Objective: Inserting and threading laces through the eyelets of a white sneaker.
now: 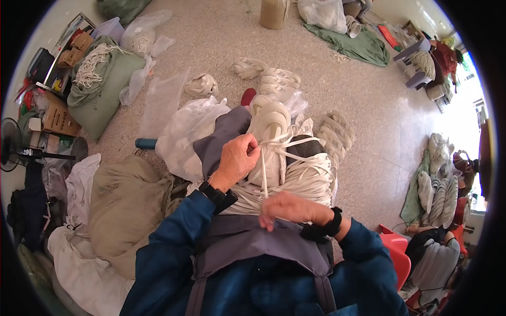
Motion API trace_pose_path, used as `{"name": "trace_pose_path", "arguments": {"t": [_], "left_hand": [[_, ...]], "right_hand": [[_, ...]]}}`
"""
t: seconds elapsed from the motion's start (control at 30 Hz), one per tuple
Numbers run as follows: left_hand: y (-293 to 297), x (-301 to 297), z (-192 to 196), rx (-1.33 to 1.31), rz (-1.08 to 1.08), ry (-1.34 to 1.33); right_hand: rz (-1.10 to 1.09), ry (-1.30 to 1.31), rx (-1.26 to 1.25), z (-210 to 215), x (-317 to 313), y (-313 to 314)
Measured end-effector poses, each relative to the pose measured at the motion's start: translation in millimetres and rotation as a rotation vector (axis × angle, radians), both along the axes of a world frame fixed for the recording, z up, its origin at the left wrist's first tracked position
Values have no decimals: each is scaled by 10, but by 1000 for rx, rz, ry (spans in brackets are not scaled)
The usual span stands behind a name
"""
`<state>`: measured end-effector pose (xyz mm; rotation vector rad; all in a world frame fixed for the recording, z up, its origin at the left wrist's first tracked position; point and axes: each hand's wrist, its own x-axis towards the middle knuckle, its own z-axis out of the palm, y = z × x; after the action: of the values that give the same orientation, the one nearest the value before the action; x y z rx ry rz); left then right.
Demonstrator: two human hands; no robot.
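Note:
A white shoe upper (270, 118) rests upright on my lap, with white shoelaces (265, 176) running across its front. My left hand (238, 160) is closed at the shoe's left side, thumb and fingers pinched where a lace meets it. Lower and to the right, my right hand (289, 208), slightly blurred, has its fingers curled at the lower end of a lace stretched down from the shoe. Beneath it a thick bundle of white laces (308, 179) lies across my lap, on a grey-purple apron (237, 231).
Stacks of white shoe uppers (279, 80) lie on the floor ahead, and more (337, 132) to the right. Clear plastic bags (182, 131) and a beige cloth sack (124, 200) are at my left. A red stool (394, 247) stands at right; other people (435, 263) sit farther off.

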<state>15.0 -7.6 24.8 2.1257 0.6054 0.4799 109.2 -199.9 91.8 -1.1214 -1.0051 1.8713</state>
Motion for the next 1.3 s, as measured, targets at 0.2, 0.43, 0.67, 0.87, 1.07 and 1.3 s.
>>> {"name": "trace_pose_path", "arguments": {"t": [0.2, 0.43, 0.67, 0.87, 1.07, 1.3], "left_hand": [[-83, -279, 200, 33, -223, 29], [-258, -331, 139, 451, -245, -15], [-362, -272, 146, 506, -157, 22], [-353, -271, 305, 459, -172, -14], [-384, -384, 695, 6, -133, -103], [-307, -670, 1087, 85, -8, -82]], "right_hand": [[-768, -117, 190, 318, 527, -317], [-1039, -159, 136, 78, 717, -243], [-998, -157, 237, -76, 359, 195], [-1053, -104, 277, -260, 334, 275], [-881, -464, 453, -242, 47, 463], [-787, -507, 532, -38, -95, 597]]}}
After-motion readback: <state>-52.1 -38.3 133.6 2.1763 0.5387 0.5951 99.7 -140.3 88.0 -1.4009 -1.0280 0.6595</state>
